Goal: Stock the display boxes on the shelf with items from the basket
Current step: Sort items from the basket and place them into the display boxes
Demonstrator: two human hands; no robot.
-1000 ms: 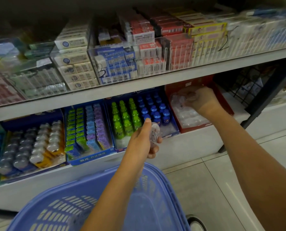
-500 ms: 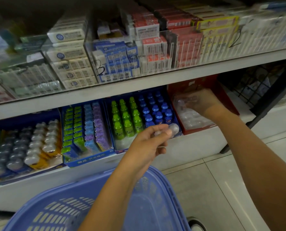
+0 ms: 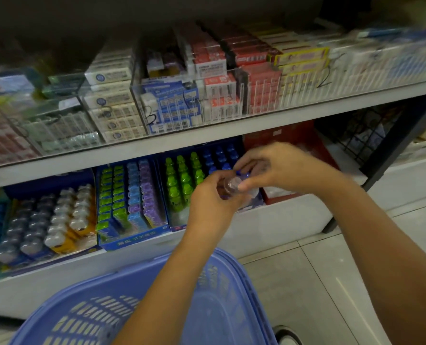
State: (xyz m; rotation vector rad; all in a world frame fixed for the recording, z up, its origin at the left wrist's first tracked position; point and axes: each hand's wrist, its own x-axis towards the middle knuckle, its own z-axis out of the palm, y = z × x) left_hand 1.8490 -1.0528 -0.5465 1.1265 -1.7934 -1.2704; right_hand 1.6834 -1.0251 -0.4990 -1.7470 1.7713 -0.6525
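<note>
Item in hand: one small clear item [image 3: 233, 185], rounded and see-through, with a glint on its end. Blur prevents any label or finer shape from being read.

Position: it is held in the air between both hands, in front of the lower shelf [image 3: 294, 215]. It is over the front of the blue display box [image 3: 178, 226] and just left of the red display box [image 3: 291, 138].

Fingers: the left hand [image 3: 214, 200] is curled round the item from below. The right hand [image 3: 284, 168] is pinching its near end between thumb and fingertips. Nothing else is held.

Progress, as judged: mid-task. This item is not yet placed. Clear, pale pieces are seen in the red display box, so that box is taken as the likely destination. It appears only partly filled, though most of it is hidden by the right hand.

The blue display box is well stocked with green bottles [image 3: 182, 178] and blue bottles [image 3: 219, 155]. The neighbouring boxes to the left also look full.

Remaining stock: cannot be told. The inside of the lavender basket [image 3: 244, 282], below the forearms, is largely hidden or blurred.
</note>
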